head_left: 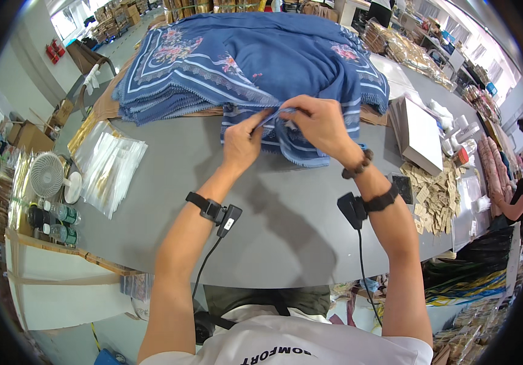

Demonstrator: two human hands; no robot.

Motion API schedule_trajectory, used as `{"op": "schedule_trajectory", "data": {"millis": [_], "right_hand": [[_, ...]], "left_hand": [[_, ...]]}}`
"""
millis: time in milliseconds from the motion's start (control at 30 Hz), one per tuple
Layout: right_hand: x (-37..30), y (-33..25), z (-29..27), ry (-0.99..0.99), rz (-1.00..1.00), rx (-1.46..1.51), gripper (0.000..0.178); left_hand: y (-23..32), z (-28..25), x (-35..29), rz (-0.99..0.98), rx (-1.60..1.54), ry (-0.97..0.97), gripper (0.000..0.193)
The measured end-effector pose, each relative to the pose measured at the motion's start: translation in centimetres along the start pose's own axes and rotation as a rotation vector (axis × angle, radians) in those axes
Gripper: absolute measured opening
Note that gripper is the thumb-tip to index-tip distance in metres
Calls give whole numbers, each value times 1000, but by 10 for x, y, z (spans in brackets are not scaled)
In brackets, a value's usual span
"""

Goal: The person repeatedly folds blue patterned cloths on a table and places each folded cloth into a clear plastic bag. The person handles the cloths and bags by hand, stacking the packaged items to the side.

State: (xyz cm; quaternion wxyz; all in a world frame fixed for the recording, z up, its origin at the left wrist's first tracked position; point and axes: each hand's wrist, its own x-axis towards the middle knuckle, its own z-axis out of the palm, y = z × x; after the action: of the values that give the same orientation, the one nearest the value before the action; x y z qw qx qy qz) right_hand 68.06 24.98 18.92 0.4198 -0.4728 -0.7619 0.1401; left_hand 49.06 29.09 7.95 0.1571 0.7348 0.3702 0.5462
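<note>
A tall stack of blue scarves [292, 55] with pink flowers, pale stripes and a fringed edge lies at the far side of the grey table. Its top scarf hangs down over the near side of the pile. My left hand [243, 141] pinches the edge of this scarf between thumb and fingers. Close beside it, my right hand [317, 125] grips the same edge, fingers curled in. A small white spot, perhaps a label, shows under the right fingers. Below both hands a loose fold of the scarf droops toward the tabletop.
Clear plastic bags [110, 161] lie at the left, near a small white fan [48, 175] and water bottles [63, 222]. To the right are a white box [418, 135], a heap of brown paper tags [438, 194] and white bottles [463, 134]. Another person's arm [511, 208] shows at far right.
</note>
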Motion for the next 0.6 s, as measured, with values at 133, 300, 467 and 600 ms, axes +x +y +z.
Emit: {"op": "schedule_trajectory", "data": {"millis": [133, 300, 467, 600], "right_hand": [[-59, -26, -59, 583, -117, 64, 26], [-141, -53, -156, 1148, -263, 59, 20], [-180, -75, -197, 1035, -69, 103, 25], [-126, -36, -168, 701, 43, 75, 28]], "left_hand": [[-26, -49, -17, -196, 365, 114, 49], [-7, -190, -50, -271, 352, 20, 48], [77, -332, -42, -49, -952, -5, 40], [71, -342, 12, -411, -515, 408, 36]]}}
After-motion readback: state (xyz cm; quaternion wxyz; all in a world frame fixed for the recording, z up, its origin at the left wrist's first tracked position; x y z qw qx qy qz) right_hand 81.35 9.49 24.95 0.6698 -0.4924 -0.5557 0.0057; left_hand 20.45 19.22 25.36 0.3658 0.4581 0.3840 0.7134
